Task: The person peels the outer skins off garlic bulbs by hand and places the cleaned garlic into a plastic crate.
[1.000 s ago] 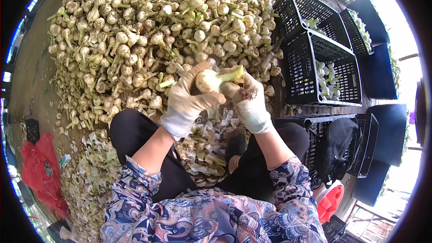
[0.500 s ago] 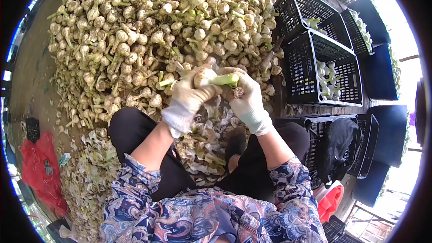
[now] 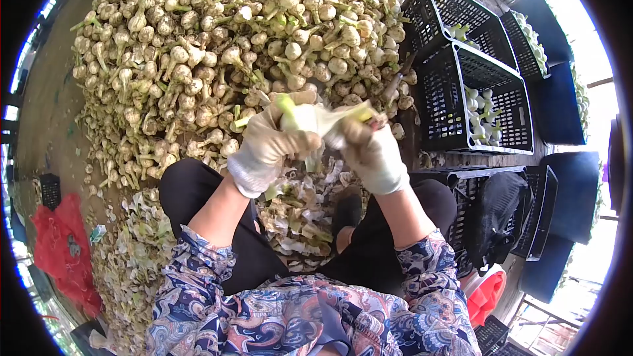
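Half a second ago we see the garlic bulb (image 3: 300,118) with its thick green stem pointing right, cut end in plain view; now a pale, smooth side of it faces us, with bright green at its left end. A papery strip of outer skin (image 3: 339,116) stretches from it to the right — blurred, so something is being pulled quickly. We take this to mean that the peeling is partway along, with at least one layer coming loose but not yet free.

Our gloved left hand (image 3: 273,138) is closed around the bulb, thumb below and fingers above. Our gloved right hand (image 3: 372,151) seems to pinch the far end of the strip, though motion smears its fingertips; a small reddish thing beside them is too unclear to name.

The bulb is held between both hands, just above the loose peelings (image 3: 300,217) and in front of the garlic heap (image 3: 191,72). To our right, the nearer black crate (image 3: 438,102) holds a few clean, white bulbs (image 3: 482,117) — apparently already peeled.
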### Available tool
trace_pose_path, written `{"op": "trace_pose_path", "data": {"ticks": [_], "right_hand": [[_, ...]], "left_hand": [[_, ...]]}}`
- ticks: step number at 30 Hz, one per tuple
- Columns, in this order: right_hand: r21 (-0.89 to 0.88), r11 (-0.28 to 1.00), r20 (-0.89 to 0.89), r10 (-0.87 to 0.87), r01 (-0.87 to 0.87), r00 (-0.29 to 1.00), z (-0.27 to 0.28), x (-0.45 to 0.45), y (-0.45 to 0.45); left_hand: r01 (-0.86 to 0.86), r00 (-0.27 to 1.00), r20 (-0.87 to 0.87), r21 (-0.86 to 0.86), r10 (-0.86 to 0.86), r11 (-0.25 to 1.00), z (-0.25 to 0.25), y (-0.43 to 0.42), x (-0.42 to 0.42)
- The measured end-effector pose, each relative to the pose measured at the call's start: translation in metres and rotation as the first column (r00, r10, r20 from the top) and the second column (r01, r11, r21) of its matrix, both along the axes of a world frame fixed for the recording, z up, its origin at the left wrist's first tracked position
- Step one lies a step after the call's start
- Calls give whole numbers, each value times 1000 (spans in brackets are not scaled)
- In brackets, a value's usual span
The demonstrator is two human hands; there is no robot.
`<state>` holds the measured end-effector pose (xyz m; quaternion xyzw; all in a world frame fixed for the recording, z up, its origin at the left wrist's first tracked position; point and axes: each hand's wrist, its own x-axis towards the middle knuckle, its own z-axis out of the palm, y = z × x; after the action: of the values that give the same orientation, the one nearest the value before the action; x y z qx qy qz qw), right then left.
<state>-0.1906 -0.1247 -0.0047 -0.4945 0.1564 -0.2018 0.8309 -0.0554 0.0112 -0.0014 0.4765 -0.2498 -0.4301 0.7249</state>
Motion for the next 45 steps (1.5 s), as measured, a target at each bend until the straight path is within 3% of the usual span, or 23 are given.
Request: {"op": "trace_pose_path", "data": {"ticks": [1,2,5,6,7,8,10,12,15,23,24,26,27,28,29,30,33,34,36,37,38,43,45], "right_hand": [[364,928,24,-97,81,995,9,2,-1],[473,881,221,-142,21,965,-8,5,-12],[404,892,-164,-150,205,975,-22,6,-13],[-63,995,-349,46,-73,936,-18,3,-10],[-281,902,-503,154,-329,851,-24,-4,-12],[-685,509,-503,188,-521,844,-31,-8,-12],[-774,237,-571,138,-587,809,-56,-17,-8],[-833,385,-377,130,-397,917,-25,-14,-16],[-424,847,-157,281,-321,947,-25,2,-14],[-574,807,-268,-24,-139,963,-16,10,9],[-845,532,-190,-187,-64,964,-31,11,3],[-912,338,-336,-287,-233,897,-38,8,-2],[-847,385,-424,-77,-366,902,-37,3,-5],[-774,241,-604,-4,-585,797,-42,2,-2],[-534,166,-836,42,-829,547,-36,6,12],[-616,52,-782,73,-786,618,-59,-11,16],[-678,277,-697,52,-681,715,-6,-3,-6],[-715,532,-487,88,-455,869,-7,3,-13],[-283,895,-350,238,-344,906,-1,8,-14],[-39,943,-300,304,-330,904,14,11,-9],[-172,951,-311,194,-255,931,12,17,2],[57,974,-368,223,-218,903,10,13,-11],[-42,982,-366,157,-185,917,11,12,-6]], "left_hand": [[65,994,-79,-92,-72,994,-4,2,4],[121,977,-153,-188,-151,975,-6,3,6],[94,988,-99,-235,-120,967,-7,2,4],[94,988,-94,-235,-119,967,-9,4,7],[165,973,-118,-239,-197,957,-11,8,12],[235,951,-144,-243,-274,941,-12,12,15],[262,930,-203,-215,-306,941,-4,17,20],[266,897,-309,-192,-315,945,-5,17,22],[178,927,-297,-188,-228,966,-5,13,19],[175,920,-314,-203,-233,963,-3,21,14],[174,920,-315,-201,-232,964,-1,22,12],[171,898,-373,-191,-232,967,2,23,9],[174,891,-373,-247,-259,953,-3,22,13],[175,891,-371,-248,-261,953,-6,22,19],[194,941,-251,-158,-229,968,-8,22,25],[197,971,-123,-63,-204,978,-10,23,29],[89,996,2,104,-90,991,0,22,20],[40,989,137,158,-62,987,4,20,16],[73,992,92,182,-91,981,3,18,13],[103,992,50,207,-115,973,3,17,12],[105,992,53,209,-119,972,3,16,12],[81,997,3,171,-83,982,2,13,8],[39,998,33,214,-47,976,3,12,5]]}}
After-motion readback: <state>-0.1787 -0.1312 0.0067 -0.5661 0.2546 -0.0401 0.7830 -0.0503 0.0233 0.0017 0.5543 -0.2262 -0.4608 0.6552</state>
